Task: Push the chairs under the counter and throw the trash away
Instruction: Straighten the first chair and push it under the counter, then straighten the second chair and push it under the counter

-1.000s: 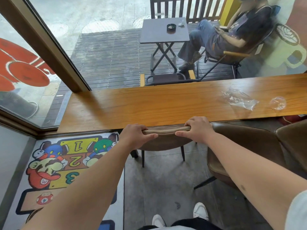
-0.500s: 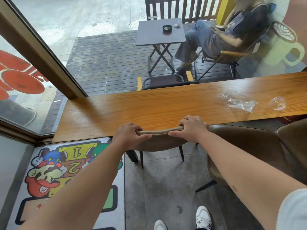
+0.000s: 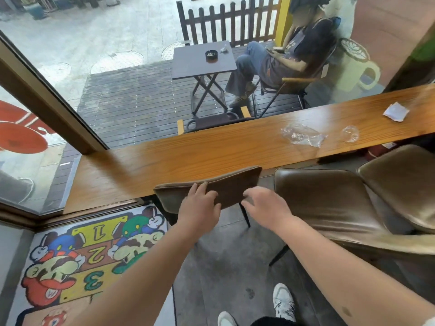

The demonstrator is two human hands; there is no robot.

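Change: both hands have let go of the chair back since half a second ago, and a white paper scrap has come into sight at the far right.
Left hand (image 3: 200, 205): loose and unclenched, fingertips just touching the top edge of the brown padded chair back (image 3: 226, 187).
Right hand (image 3: 264, 207): fingers spread, free of the chair, hovering just in front of its back.
First chair: tucked in, its back right at the near edge of the long orange-brown wooden surface (image 3: 188, 154).
Other chairs: a glossy brown leather chair (image 3: 324, 201) beside it on the right, and a third one (image 3: 400, 184) farther right, both standing out from the surface.
Trash: a crumpled clear plastic wrapper (image 3: 302, 135), a small clear plastic lid or cup (image 3: 350, 133) near it, and the white paper scrap (image 3: 396, 111) beyond, all lying on the surface.
Room: grey concrete floor, large window behind the surface, a wooden deck outside with a dark folding table (image 3: 203, 60) and a seated person (image 3: 282, 60).
Writing: a cartoon floor mat (image 3: 77, 255) at the left shows the numbers 1, 2 and 3.
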